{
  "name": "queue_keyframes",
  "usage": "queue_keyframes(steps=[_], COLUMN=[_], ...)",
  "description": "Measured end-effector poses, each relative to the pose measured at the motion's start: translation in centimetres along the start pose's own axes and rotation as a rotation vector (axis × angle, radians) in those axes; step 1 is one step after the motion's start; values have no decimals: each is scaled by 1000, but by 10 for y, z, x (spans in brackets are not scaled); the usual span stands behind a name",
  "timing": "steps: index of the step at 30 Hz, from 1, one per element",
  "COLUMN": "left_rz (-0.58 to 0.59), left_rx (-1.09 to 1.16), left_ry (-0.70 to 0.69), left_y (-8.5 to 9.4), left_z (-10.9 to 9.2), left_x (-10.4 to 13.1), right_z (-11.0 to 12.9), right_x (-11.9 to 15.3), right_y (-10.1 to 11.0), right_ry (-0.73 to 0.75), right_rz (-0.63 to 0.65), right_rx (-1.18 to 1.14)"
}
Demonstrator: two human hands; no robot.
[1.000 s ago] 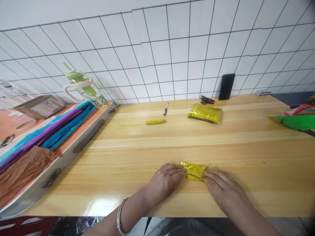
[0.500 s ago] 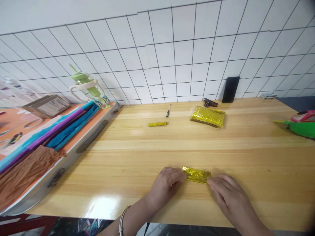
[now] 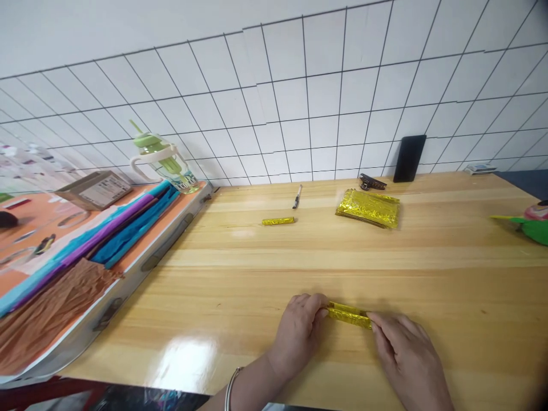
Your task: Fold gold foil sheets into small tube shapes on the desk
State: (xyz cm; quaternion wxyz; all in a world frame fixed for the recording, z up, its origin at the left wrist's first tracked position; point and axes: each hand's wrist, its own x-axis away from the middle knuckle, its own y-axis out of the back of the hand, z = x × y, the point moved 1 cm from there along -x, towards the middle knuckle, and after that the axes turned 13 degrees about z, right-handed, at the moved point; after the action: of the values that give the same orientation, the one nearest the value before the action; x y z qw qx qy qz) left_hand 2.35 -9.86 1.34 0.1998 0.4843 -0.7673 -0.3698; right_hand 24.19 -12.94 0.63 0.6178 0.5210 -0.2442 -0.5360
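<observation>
A narrow folded strip of shiny gold foil [image 3: 349, 315] lies low over the front part of the wooden table [image 3: 240, 274]. Its left end is pinched by my left hand [image 3: 299, 328], which has a bracelet on the wrist. At the strip's right end, my right hand [image 3: 406, 354] grips it between thumb and fingers. Farther back lies a thin gold roll [image 3: 278, 221], with a pen [image 3: 297, 196] behind it. A stack of gold foil pieces [image 3: 369, 208] sits at the back right.
A black clip [image 3: 372, 182] and an upright phone [image 3: 410, 158] are near the tiled wall. Left are a green-lidded bottle [image 3: 165, 162], a cardboard box [image 3: 96, 190] and coloured crepe paper [image 3: 132, 228]. A green object [image 3: 535, 230] is at the right edge.
The gold foil between my hands looks narrower, its near part now folded up. My fingers have closed on its ends. The whole view has shifted slightly.
</observation>
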Motion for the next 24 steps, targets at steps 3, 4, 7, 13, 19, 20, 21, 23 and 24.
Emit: queue_keyframes(steps=[3, 4, 7, 13, 19, 20, 21, 23, 24], left_rz=[6, 5, -23, -42, -26, -22, -19, -15, -16], left_rx=[16, 23, 33, 9, -34, -47, -63, -94, -107], left_ry=[-10, -11, 5, 54, 134, 137, 137, 133, 132], left_y=[0, 1, 0, 0, 0, 0, 0, 0, -1], left_z=[0, 0, 0, 0, -1, -1, -2, -3, -3], left_x=[0, 1, 1, 0, -7, -8, -9, -10, -11], right_z=[-2, -3, -4, -5, -7, -8, -9, -9, -10], right_x=[1, 1, 1, -1, -3, -3, -4, -5, -5], right_y=[-1, -2, -2, -6, -9, -10, -10, -11, -12], right_ry=[-9, -13, -30, -55, -73, -79, -85, -86, -81], right_rz=[3, 7, 12, -27, 2, 14, 25, 45, 45], right_rx=[-5, -17, -55, -50, -62, -69, -76, -96, -107])
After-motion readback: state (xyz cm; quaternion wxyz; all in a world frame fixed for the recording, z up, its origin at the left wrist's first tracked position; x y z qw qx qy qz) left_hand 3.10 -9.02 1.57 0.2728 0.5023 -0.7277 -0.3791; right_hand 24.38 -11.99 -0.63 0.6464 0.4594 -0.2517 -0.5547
